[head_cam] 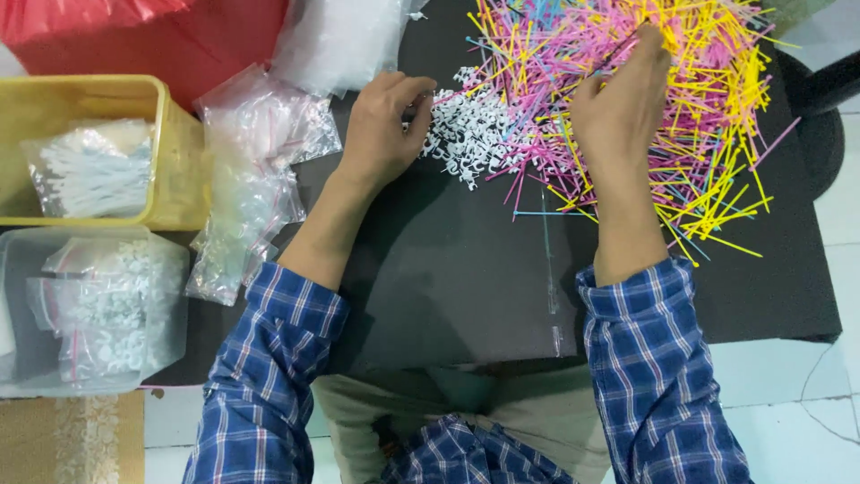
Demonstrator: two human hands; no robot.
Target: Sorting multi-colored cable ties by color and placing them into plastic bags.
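Off the worktop's left edge sit 2 tubs: a yellow tub (175,152) w/ 1 clear bag of white sticks (90,170), and below it a clear tub (170,296) holding several bags of small white pieces (103,309), exact count hard to tell; filled packs seem parked there, out of the way of the hands. Behind them, beyond the far-left corner, a red plastic bag (152,36). Along the black worktop's (448,278) left edge lies a heap of empty small zip bags (246,170), too many and too overlapped to count, close to the left hand prob. for easy grabbing; 1 bigger clear bag (340,40) at the far edge. Left hand (385,134) rests near the far edge mid-worktop, fingers curled, tips pinching at the edge of the pile of small white clips (470,134); can't tell if it actually holds a piece. Clips are dozens, uncountable, lying loose btw. both hands. Right hand (623,108) reaches into the big spread of thin coloured sticks (708,99), pink, yellow, some blue, hundreds, covering the far-right corner; fingers bent, half closed, seemingly gripping a few sticks, not sure. 2 blue plaid sleeves, rolled back.
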